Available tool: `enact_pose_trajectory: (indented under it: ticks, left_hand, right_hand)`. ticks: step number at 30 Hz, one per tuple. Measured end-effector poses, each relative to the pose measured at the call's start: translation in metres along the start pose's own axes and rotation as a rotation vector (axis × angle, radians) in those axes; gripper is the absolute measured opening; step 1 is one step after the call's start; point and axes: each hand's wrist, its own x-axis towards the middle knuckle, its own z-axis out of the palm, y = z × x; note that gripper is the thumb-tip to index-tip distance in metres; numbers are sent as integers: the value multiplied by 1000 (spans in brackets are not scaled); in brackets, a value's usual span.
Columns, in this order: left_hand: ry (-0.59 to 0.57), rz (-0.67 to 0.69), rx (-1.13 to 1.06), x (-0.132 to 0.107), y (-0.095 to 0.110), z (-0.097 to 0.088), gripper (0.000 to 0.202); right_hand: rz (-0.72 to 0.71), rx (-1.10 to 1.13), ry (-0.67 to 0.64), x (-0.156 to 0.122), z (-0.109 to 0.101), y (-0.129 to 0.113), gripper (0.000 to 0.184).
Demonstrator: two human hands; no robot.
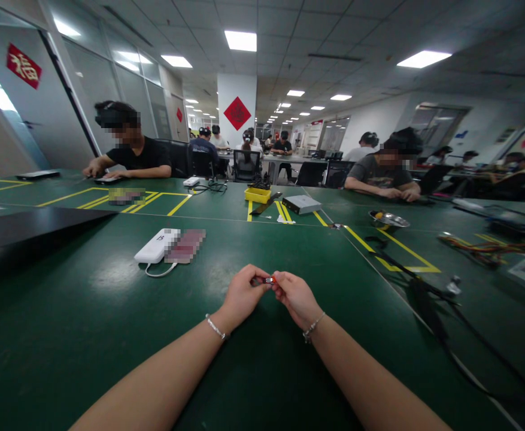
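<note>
My left hand (pixel 245 294) and my right hand (pixel 297 296) meet above the green table (pixel 190 323). Between their fingertips is a small object with a silver middle and an orange-red end (pixel 269 280). Fingers and thumb of the left hand are closed around its darker left part, while the right hand pinches the orange-red end. Much of it is covered by the fingers, and its exact kind is too small to make out. Beyond the left hand lies a white power bank (pixel 158 245) with a short white cable (pixel 162 274), beside a blurred-out flat object (pixel 185 246).
Ahead stand a yellow bin (pixel 257 195) and a grey box (pixel 302 204). A metal bowl (pixel 390 220), black cables (pixel 424 299) and coloured wires (pixel 478 248) lie to the right. A black panel (pixel 33 230) occupies the left. Co-workers sit across the table on both sides.
</note>
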Motion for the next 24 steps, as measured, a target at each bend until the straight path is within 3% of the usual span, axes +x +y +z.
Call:
enact_pose_trajectory:
  ticks: [7,14,24]
  left_hand:
    - [44,33,68,-1,2,1,7]
    - [27,9,-42,1,2,-2,10]
    - [19,24,-164,2,6,-5,16]
  right_hand:
    - [18,97,29,0,6,0,29]
    - [129,336,-146,-2,6,2,24]
    - [267,364,-330,-5,7,5,37]
